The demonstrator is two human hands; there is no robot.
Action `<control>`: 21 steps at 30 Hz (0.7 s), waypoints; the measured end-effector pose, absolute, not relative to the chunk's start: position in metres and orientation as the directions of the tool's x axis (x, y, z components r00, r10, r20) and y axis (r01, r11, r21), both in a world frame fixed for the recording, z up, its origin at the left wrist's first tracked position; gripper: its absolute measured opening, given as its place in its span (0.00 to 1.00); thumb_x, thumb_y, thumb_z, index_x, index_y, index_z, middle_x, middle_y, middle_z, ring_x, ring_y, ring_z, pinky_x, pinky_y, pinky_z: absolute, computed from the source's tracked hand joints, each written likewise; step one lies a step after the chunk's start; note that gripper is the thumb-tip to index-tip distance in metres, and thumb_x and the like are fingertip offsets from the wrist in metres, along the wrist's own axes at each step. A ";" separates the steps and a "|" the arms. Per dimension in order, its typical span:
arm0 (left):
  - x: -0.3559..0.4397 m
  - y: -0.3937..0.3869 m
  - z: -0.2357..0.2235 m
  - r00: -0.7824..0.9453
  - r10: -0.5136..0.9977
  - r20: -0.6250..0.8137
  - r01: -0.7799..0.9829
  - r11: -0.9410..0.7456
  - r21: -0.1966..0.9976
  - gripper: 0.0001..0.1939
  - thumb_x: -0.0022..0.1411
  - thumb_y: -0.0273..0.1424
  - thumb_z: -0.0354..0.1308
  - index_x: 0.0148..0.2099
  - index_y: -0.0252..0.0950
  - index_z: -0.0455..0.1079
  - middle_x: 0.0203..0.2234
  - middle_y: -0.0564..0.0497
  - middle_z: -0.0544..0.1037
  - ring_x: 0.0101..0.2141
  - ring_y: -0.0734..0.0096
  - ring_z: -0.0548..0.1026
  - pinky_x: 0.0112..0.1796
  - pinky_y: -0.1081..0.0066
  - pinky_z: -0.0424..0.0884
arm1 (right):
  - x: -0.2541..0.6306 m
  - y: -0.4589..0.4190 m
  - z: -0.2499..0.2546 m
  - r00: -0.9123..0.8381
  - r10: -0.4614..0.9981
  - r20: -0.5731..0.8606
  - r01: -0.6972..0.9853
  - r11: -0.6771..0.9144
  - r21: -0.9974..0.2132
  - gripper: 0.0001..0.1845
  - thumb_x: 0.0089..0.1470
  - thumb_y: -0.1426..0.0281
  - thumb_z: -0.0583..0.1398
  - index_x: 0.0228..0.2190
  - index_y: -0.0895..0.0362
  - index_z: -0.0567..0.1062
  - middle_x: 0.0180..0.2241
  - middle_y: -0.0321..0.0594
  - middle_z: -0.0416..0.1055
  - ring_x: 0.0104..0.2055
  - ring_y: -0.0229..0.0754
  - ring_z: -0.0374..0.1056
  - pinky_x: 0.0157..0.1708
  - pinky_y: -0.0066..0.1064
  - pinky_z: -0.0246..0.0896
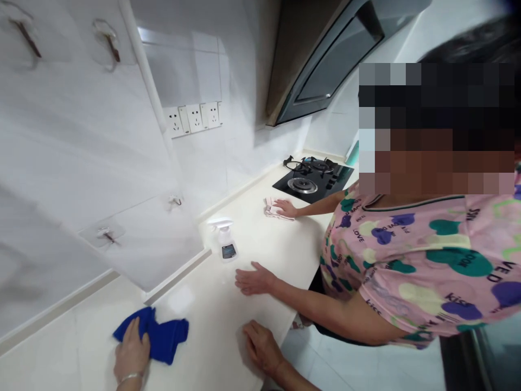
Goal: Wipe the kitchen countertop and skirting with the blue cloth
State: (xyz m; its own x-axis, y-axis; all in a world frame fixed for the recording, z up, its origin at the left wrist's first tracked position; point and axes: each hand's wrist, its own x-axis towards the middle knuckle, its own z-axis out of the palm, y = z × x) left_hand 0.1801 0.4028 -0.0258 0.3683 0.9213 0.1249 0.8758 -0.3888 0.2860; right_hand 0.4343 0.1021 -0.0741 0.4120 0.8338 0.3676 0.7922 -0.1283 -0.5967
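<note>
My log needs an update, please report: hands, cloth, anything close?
Left hand on blue cloth. Right hand near edge of counter, no cloth seen. Spray bottle and co-worker's nearer hand ahead, both clear of blue cloth.

From here I see a smooth, glossy pale countertop (203, 309) and glossy wall tiles (81, 136). The blue cloth (165, 339) at the near left looks soft and matt. The spray bottle (223, 239) looks like smooth plastic. At the far right, I make out a shiny black stove top (325, 187) with metal burners (302, 185).

Near cloth (165, 336) left of spray bottle (223, 239)
</note>
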 end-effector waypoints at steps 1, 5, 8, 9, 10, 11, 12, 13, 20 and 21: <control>0.174 0.400 -0.031 0.342 0.928 0.146 0.868 -0.372 0.329 0.31 0.66 0.36 0.38 0.66 0.27 0.58 0.63 0.35 0.65 0.61 0.51 0.65 0.60 0.51 0.63 | 0.434 0.102 -0.074 0.412 0.838 0.359 0.788 -0.129 -0.602 0.16 0.47 0.82 0.51 0.37 0.53 0.66 0.33 0.35 0.66 0.33 0.38 0.63 0.34 0.27 0.55; 0.174 0.387 -0.035 0.234 0.940 0.249 0.840 -0.325 0.434 0.31 0.66 0.41 0.36 0.65 0.31 0.59 0.64 0.36 0.63 0.63 0.51 0.61 0.62 0.49 0.59 | 0.434 0.101 -0.074 0.424 0.844 0.328 0.776 -0.151 -0.612 0.15 0.48 0.81 0.51 0.37 0.53 0.66 0.33 0.36 0.66 0.34 0.38 0.63 0.34 0.28 0.55; 0.182 0.379 -0.027 0.175 0.951 0.253 0.840 -0.279 0.466 0.32 0.66 0.42 0.35 0.64 0.31 0.60 0.64 0.36 0.63 0.63 0.50 0.61 0.62 0.47 0.58 | 0.434 0.100 -0.076 0.428 0.845 0.321 0.776 -0.161 -0.610 0.16 0.48 0.81 0.52 0.38 0.53 0.66 0.33 0.35 0.66 0.35 0.38 0.63 0.35 0.28 0.55; 0.184 0.377 -0.025 0.171 0.954 0.247 0.840 -0.272 0.470 0.32 0.66 0.42 0.35 0.63 0.31 0.61 0.64 0.36 0.63 0.64 0.50 0.61 0.62 0.47 0.58 | 0.434 0.099 -0.077 0.427 0.846 0.319 0.777 -0.162 -0.609 0.16 0.48 0.81 0.52 0.38 0.53 0.66 0.34 0.35 0.67 0.35 0.38 0.63 0.35 0.28 0.55; 0.185 0.377 -0.023 0.172 0.956 0.238 0.839 -0.269 0.474 0.32 0.66 0.42 0.34 0.63 0.31 0.61 0.63 0.36 0.64 0.64 0.50 0.61 0.63 0.47 0.58 | 0.434 0.099 -0.078 0.425 0.847 0.320 0.777 -0.160 -0.608 0.16 0.49 0.81 0.52 0.39 0.52 0.66 0.34 0.35 0.67 0.35 0.38 0.64 0.35 0.28 0.55; 0.185 0.376 -0.021 0.175 0.958 0.229 0.837 -0.267 0.477 0.31 0.67 0.42 0.34 0.63 0.31 0.62 0.63 0.36 0.64 0.64 0.50 0.61 0.63 0.47 0.58 | 0.433 0.098 -0.079 0.424 0.846 0.324 0.779 -0.158 -0.607 0.17 0.49 0.81 0.52 0.39 0.52 0.66 0.34 0.35 0.67 0.35 0.38 0.64 0.35 0.28 0.55; 0.185 0.376 -0.020 0.178 0.958 0.224 0.836 -0.267 0.480 0.31 0.67 0.42 0.34 0.63 0.31 0.62 0.63 0.36 0.64 0.64 0.50 0.61 0.63 0.47 0.57 | 0.433 0.098 -0.080 0.425 0.843 0.330 0.780 -0.156 -0.606 0.17 0.49 0.81 0.51 0.39 0.52 0.66 0.34 0.35 0.67 0.35 0.38 0.64 0.35 0.28 0.56; 0.184 0.376 -0.020 0.179 0.959 0.222 0.834 -0.267 0.483 0.31 0.67 0.42 0.34 0.63 0.31 0.62 0.63 0.37 0.64 0.64 0.50 0.61 0.63 0.47 0.57 | 0.433 0.098 -0.080 0.427 0.840 0.336 0.780 -0.155 -0.606 0.17 0.49 0.81 0.51 0.39 0.52 0.66 0.34 0.35 0.67 0.35 0.38 0.64 0.35 0.28 0.56; 0.184 0.376 -0.020 0.158 0.964 0.213 0.836 -0.245 0.491 0.29 0.67 0.40 0.37 0.62 0.32 0.63 0.62 0.38 0.65 0.63 0.53 0.62 0.64 0.51 0.56 | 0.432 0.098 -0.080 0.422 0.834 0.355 0.786 -0.141 -0.602 0.16 0.51 0.81 0.50 0.38 0.52 0.66 0.33 0.37 0.67 0.35 0.39 0.64 0.34 0.28 0.56; 0.183 0.376 -0.020 0.155 0.965 0.211 0.834 -0.243 0.495 0.29 0.67 0.40 0.37 0.62 0.32 0.63 0.62 0.38 0.65 0.63 0.53 0.62 0.64 0.51 0.56 | 0.433 0.098 -0.079 0.418 0.836 0.355 0.785 -0.136 -0.604 0.16 0.51 0.81 0.50 0.38 0.52 0.66 0.33 0.36 0.67 0.35 0.39 0.64 0.34 0.28 0.55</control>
